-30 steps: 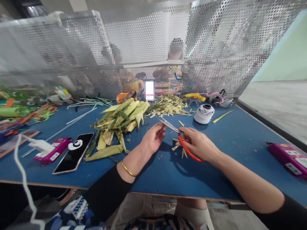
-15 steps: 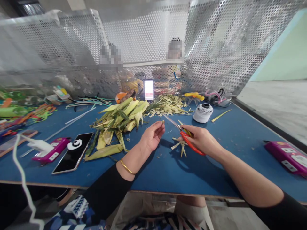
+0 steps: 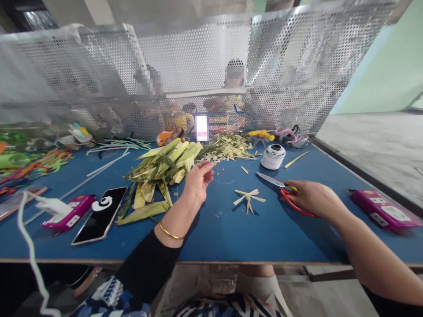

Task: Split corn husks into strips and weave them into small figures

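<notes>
My right hand (image 3: 312, 198) is closed around the red-handled scissors (image 3: 272, 180), whose blades lie together and point to the left, low over the blue table. With thumb and finger pinched, my left hand (image 3: 199, 180) is just right of the husk pile; a tiny pale bit shows at the fingertips, too small to name. Between the hands lies a star-shaped figure of pale husk strips (image 3: 248, 198), touched by neither. A fine thread (image 3: 224, 182) curves beside my left fingertips. Corn husks (image 3: 165, 163), green and yellow, are heaped to the left.
Cut husk scraps (image 3: 228, 146) spread along the mesh screen (image 3: 198, 53). A white thread spool (image 3: 273, 157) and a yellow glue gun (image 3: 261, 134) stand back right. Purple power strips (image 3: 385, 209) sit on both sides. A phone (image 3: 101, 215) lies at left, near a white cable (image 3: 31, 251).
My right hand has drawn the scissors right, away from the husk star, which now shows fully. My left hand has shifted a little left, still pinched.
</notes>
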`<state>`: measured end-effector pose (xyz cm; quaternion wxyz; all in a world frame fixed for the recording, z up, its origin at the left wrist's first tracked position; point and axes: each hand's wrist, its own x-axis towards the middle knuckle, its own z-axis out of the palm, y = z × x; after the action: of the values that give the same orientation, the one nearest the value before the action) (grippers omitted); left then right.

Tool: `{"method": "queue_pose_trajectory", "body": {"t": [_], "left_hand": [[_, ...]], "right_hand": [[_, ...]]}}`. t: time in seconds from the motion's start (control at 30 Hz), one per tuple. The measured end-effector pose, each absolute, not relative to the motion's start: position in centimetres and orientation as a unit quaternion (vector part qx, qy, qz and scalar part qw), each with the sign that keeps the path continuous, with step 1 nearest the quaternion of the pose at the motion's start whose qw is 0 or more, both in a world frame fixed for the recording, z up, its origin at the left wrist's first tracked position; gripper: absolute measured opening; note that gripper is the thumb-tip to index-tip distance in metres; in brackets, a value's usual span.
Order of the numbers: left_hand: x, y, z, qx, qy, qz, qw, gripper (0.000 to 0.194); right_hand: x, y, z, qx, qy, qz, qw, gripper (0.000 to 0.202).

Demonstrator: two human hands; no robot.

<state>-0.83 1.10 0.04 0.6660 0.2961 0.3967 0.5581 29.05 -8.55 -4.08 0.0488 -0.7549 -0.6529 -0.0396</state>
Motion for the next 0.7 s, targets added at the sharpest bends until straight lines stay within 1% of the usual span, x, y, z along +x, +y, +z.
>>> {"method": "queue_pose_trajectory", "body": {"t": [0.07, 0.17, 0.2, 0.23, 0.27, 0.3, 0.33, 0.4, 0.47, 0.5, 0.57, 0.7], "left_hand": [[-1.6, 1.7, 0.6, 0.306, 0.384, 0.59, 0.641, 0.019], [-2.1, 2.0, 0.9, 0.345, 0.395, 0.615, 0.589, 0.022], [-2.0, 1.8, 0.8, 0.369, 0.4, 0.612, 0.574, 0.023], [-1.7, 1.6, 0.6, 0.393, 0.404, 0.603, 0.565, 0.024], [-1.4, 1.2, 0.4, 0.416, 0.402, 0.588, 0.565, 0.024], [-1.0, 0.8, 0.2, 0.44, 0.399, 0.562, 0.575, 0.024], [-0.6, 0.3, 0.0, 0.458, 0.396, 0.538, 0.586, 0.024], [0.1, -0.4, -0.5, 0.485, 0.386, 0.503, 0.602, 0.025], [0.6, -0.9, -0.9, 0.497, 0.383, 0.488, 0.606, 0.025], [0.7, -1.0, -1.0, 0.502, 0.383, 0.484, 0.606, 0.024], [0.8, -1.0, -1.3, 0.51, 0.386, 0.476, 0.603, 0.022], [0.9, -1.0, -1.5, 0.524, 0.389, 0.459, 0.602, 0.015]], "right_hand": [[29.2, -9.0, -4.0, -0.75, -0.66, -0.038, 0.026, 0.042], [28.6, -9.3, -2.6, -0.757, -0.651, -0.034, -0.047, 0.036], [28.1, -9.3, -2.0, -0.762, -0.644, -0.038, -0.057, 0.032], [27.3, -9.3, -1.2, -0.765, -0.64, -0.046, -0.047, 0.029], [26.4, -9.2, -0.5, -0.76, -0.648, -0.056, -0.011, 0.027], [25.4, -9.0, 0.1, -0.736, -0.671, -0.064, 0.067, 0.027], [24.2, -8.6, 0.6, -0.698, -0.696, -0.047, 0.159, 0.031], [21.7, -7.6, 0.9, -0.612, -0.724, 0.06, 0.313, 0.034], [19.4, -6.2, 0.5, -0.56, -0.701, 0.176, 0.404, 0.036], [18.6, -5.5, 0.1, -0.555, -0.681, 0.209, 0.43, 0.036], [17.5, -4.3, -0.9, -0.555, -0.654, 0.242, 0.453, 0.034], [16.9, -3.7, -2.3, -0.567, -0.637, 0.244, 0.463, 0.026]]}}
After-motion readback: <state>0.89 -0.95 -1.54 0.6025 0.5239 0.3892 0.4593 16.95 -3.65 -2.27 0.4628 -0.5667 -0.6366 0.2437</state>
